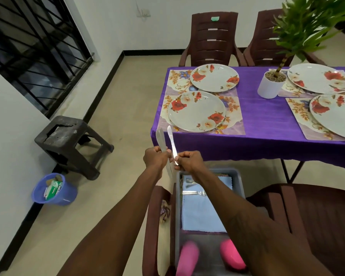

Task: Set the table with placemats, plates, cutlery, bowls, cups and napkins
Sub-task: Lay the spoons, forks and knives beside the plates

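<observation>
My left hand grips a metal knife held upright, its blade pointing up. Close beside it, my right hand pinches a second knife by the handle, also upright. Both hands hover just off the table's near left corner. On the purple tablecloth lie several floral placemats, each carrying a flowered plate; the nearest plate sits on the nearest placemat. Below my arms a grey crate rests on a brown chair and holds forks, pale blue napkins and pink cups.
A potted plant in a white pot stands mid-table. Brown chairs line the far side and another sits at my right. A dark stool and a blue waste bin stand on the floor by the left wall.
</observation>
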Motion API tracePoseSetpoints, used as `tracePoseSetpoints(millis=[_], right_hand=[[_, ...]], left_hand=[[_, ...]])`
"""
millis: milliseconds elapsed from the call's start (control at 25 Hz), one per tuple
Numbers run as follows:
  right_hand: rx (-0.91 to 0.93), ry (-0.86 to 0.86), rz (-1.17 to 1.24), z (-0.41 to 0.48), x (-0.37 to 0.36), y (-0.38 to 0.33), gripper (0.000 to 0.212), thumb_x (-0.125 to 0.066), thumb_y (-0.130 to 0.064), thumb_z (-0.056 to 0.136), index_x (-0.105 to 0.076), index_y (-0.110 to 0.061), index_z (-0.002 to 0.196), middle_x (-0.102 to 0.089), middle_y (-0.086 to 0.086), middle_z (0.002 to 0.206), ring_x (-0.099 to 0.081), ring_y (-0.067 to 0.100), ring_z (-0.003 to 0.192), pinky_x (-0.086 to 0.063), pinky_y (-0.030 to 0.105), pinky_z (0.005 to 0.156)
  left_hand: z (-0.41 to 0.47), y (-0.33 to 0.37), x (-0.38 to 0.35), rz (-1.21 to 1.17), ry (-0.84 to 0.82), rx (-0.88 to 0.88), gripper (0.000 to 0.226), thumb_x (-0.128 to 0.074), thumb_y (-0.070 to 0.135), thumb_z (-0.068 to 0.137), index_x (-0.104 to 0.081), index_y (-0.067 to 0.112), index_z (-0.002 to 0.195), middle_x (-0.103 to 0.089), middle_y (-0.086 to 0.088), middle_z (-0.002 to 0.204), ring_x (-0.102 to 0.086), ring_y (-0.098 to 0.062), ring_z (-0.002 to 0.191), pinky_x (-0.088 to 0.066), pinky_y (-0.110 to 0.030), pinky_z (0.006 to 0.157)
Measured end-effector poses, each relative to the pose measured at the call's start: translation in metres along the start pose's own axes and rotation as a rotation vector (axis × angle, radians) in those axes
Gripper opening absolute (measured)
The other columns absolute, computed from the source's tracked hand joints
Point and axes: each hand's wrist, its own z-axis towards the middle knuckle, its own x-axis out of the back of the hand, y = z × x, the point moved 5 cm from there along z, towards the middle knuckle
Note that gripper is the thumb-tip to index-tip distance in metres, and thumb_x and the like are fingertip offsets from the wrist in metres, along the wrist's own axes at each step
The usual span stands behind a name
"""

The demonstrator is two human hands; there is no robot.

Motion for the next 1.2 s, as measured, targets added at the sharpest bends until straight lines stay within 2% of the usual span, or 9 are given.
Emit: tracePoseSetpoints(millis=[80,160,400,560,640,760,880,1040,1200], right_hand=[[-0.006,0.002,0.014,0.046,-0.018,-0.008,0.005,-0.074,-0.005,0.092,-0.075,-0.002,0.096,-0.078,0.014,0.090,-0.078,0.022,0.080,-0.065,0.033,0.075],[-0.033,0.040,0.015,0.087,-0.035,-0.011,0.004,-0.072,-0.005,0.093,-0.074,-0.003,0.096,-0.077,0.014,0.088,-0.078,0.021,0.075,-0.065,0.034,0.076],[-0.124,0.177,0.000,0.165,-0.052,-0.003,0.008,-0.073,-0.011,0.094,-0.075,-0.008,0.102,-0.076,0.008,0.096,-0.071,0.012,0.067,-0.055,0.019,0.057],[-0.115,0.271,0.040,0.185,-0.055,-0.001,0.021,-0.079,-0.016,0.090,-0.072,-0.012,0.109,-0.074,0.005,0.100,-0.074,0.012,0.069,-0.056,0.018,0.053],[-0.126,0.314,0.079,0.186,-0.057,-0.002,0.030,-0.083,-0.018,0.086,-0.068,-0.013,0.110,-0.072,0.004,0.103,-0.074,0.013,0.073,-0.056,0.018,0.051],[-0.174,0.386,0.127,0.181,-0.056,0.002,0.018,-0.084,-0.021,0.086,-0.068,-0.018,0.093,-0.072,0.000,0.095,-0.070,0.010,0.070,-0.050,0.015,0.048],[-0.150,0.430,0.126,0.175,-0.058,0.005,0.017,-0.086,-0.015,0.081,-0.070,-0.020,0.084,-0.071,-0.003,0.088,-0.070,0.013,0.080,-0.056,0.020,0.060],[0.063,0.432,0.004,0.174,-0.072,-0.011,0.013,-0.083,-0.012,0.085,-0.079,-0.015,0.096,-0.074,-0.004,0.094,-0.068,0.008,0.080,-0.060,0.031,0.083],[0.114,0.451,-0.033,0.184,-0.079,-0.032,0.014,-0.081,-0.016,0.088,-0.080,-0.013,0.102,-0.074,0.000,0.105,-0.067,0.013,0.094,-0.059,0.036,0.092]], left_hand=[[0.038,0.000,-0.002,0.000,0.011,-0.010,0.013,-0.081,0.010,0.084,-0.077,0.013,0.097,-0.076,-0.002,0.083,-0.076,-0.018,0.071,-0.061,-0.025,0.059],[0.068,-0.005,-0.002,-0.022,0.004,-0.009,0.014,-0.079,0.007,0.087,-0.075,0.011,0.099,-0.076,-0.004,0.085,-0.076,-0.016,0.067,-0.055,-0.017,0.051],[0.128,-0.034,-0.006,-0.026,-0.049,-0.011,0.020,-0.077,0.006,0.090,-0.072,0.007,0.109,-0.076,-0.007,0.088,-0.077,-0.018,0.069,-0.058,-0.021,0.058],[0.143,-0.047,-0.019,-0.038,-0.084,0.001,0.029,-0.079,0.007,0.088,-0.072,0.001,0.115,-0.077,-0.011,0.096,-0.078,-0.021,0.073,-0.066,-0.035,0.072],[0.145,-0.049,-0.023,-0.040,-0.084,0.000,0.029,-0.081,0.008,0.087,-0.072,0.003,0.114,-0.076,-0.008,0.097,-0.078,-0.019,0.072,-0.065,-0.030,0.069],[0.144,-0.053,-0.029,-0.022,-0.073,0.007,0.031,-0.082,0.011,0.087,-0.072,0.005,0.115,-0.076,-0.008,0.101,-0.078,-0.017,0.070,-0.061,-0.023,0.063],[0.139,-0.052,-0.033,-0.019,-0.084,0.013,0.028,-0.082,0.011,0.087,-0.073,0.006,0.113,-0.077,-0.009,0.101,-0.077,-0.016,0.070,-0.059,-0.020,0.060],[0.138,-0.048,-0.033,-0.022,-0.095,-0.014,0.015,-0.080,0.008,0.088,-0.072,0.012,0.100,-0.074,-0.001,0.089,-0.074,-0.011,0.065,-0.058,-0.019,0.057],[0.143,-0.050,-0.028,-0.047,-0.093,-0.021,0.015,-0.081,0.009,0.087,-0.070,0.018,0.092,-0.074,0.002,0.085,-0.075,-0.012,0.063,-0.059,-0.021,0.058]])
